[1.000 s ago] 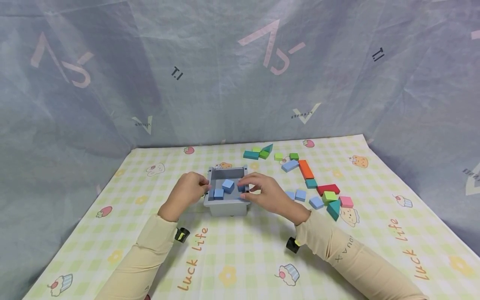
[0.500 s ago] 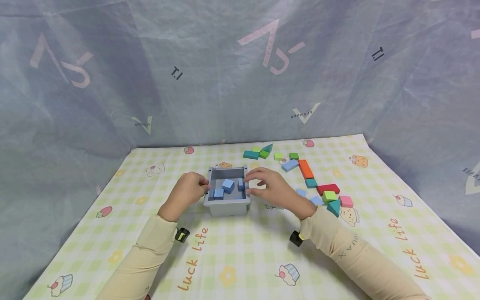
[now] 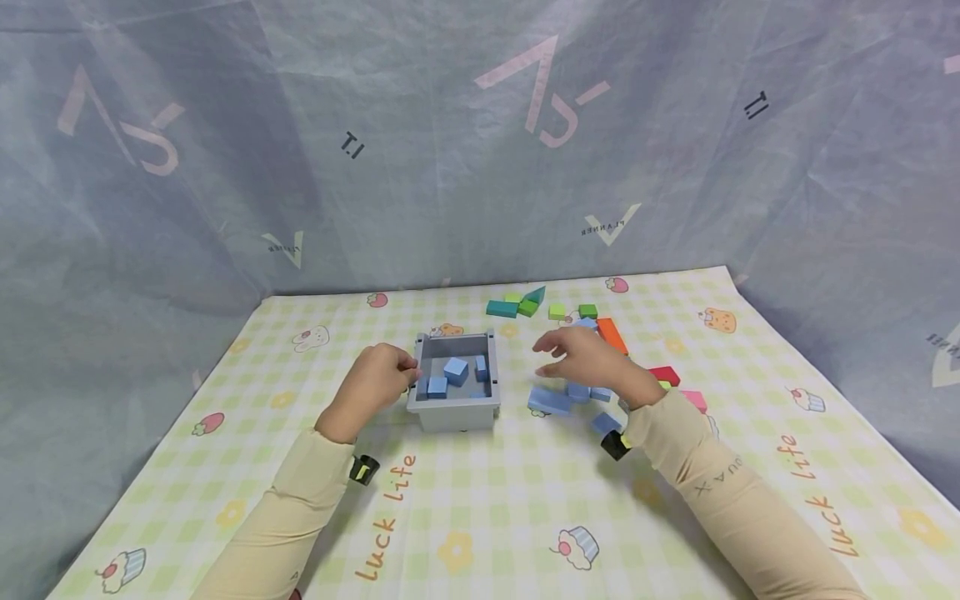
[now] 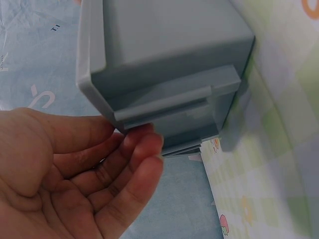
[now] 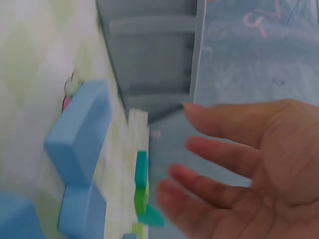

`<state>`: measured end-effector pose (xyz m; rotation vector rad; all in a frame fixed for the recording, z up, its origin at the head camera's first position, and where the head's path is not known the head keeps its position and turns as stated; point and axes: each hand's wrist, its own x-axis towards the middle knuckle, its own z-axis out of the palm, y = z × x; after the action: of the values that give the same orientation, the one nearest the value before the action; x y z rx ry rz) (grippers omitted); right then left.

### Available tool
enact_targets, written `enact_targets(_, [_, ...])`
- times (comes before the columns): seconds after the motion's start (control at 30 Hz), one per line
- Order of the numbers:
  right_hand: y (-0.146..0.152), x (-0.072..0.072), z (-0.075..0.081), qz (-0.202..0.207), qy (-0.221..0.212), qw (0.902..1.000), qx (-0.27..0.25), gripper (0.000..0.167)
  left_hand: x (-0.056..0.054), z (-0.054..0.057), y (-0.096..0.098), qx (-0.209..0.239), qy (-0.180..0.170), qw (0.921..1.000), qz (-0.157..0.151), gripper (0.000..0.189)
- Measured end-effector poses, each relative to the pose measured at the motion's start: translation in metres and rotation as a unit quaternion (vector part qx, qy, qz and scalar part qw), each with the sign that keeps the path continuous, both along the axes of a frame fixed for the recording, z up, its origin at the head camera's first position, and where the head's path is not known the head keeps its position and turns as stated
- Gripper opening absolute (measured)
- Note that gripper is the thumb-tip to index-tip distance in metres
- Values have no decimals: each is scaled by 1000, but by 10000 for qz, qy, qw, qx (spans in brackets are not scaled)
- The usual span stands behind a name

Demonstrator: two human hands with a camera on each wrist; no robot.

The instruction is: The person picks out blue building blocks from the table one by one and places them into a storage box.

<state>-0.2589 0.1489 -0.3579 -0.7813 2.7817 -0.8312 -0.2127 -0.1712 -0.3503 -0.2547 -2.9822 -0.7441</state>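
Observation:
A grey plastic box (image 3: 454, 418) stands left of the table's middle, with several blue blocks (image 3: 456, 372) inside. My left hand (image 3: 375, 385) holds the box's left rim; the left wrist view shows the thumb and curled fingers (image 4: 144, 174) at the rim and the ribbed side (image 4: 169, 107). Right of the box, my right hand (image 3: 585, 358) is raised above the table, fingers spread and nothing between them. Below it lie a long blue block (image 3: 550, 401) and several smaller blue blocks (image 5: 82, 211), some partly hidden by the hand and wrist.
Teal (image 3: 502, 309) and green blocks lie at the back. An orange block (image 3: 612, 337), a red block (image 3: 664, 376) and a pink block (image 3: 697, 400) are to the right, partly behind my right arm. A checked cloth (image 3: 465, 517) covers the table; a grey-blue curtain (image 3: 420, 208) hangs behind.
My right hand has left the box and moved right, over the loose blue blocks. A blue block that was at its fingertips now rests inside the box. The left hand has stayed put.

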Motion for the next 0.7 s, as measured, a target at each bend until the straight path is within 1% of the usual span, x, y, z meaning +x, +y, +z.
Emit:
enact_targets(0.1, [6, -5, -5, 118, -438, 9982, 394, 40, 0, 0, 0, 10, -9, 10000, -15, 13])
enact_targets(0.17, [8, -7, -9, 205, -622, 9955, 685, 42, 0, -1, 0, 12, -7, 10000, -19, 13])
enact_targets(0.23, [7, -7, -12, 219, -818, 9929, 831, 43, 0, 0, 0, -2, 16, 10000, -22, 13])
enact_targets(0.33, [4, -6, -16, 270, -949, 9904, 970, 44, 0, 0, 0, -28, 20, 10000, -4, 13])
enact_targets(0.4, [0, -3, -17, 323, -948, 9894, 1052, 43, 0, 1, 0, -49, 16, 10000, 16, 12])
enact_targets(0.5, [-8, 0, -20, 425, -829, 9887, 1171, 38, 0, 1, 0, -67, -19, 10000, 46, 12])
enact_targets(0.7, [-22, 8, -27, 626, -509, 9904, 1126, 29, 0, 1, 0, 56, -54, 9999, 66, 12])
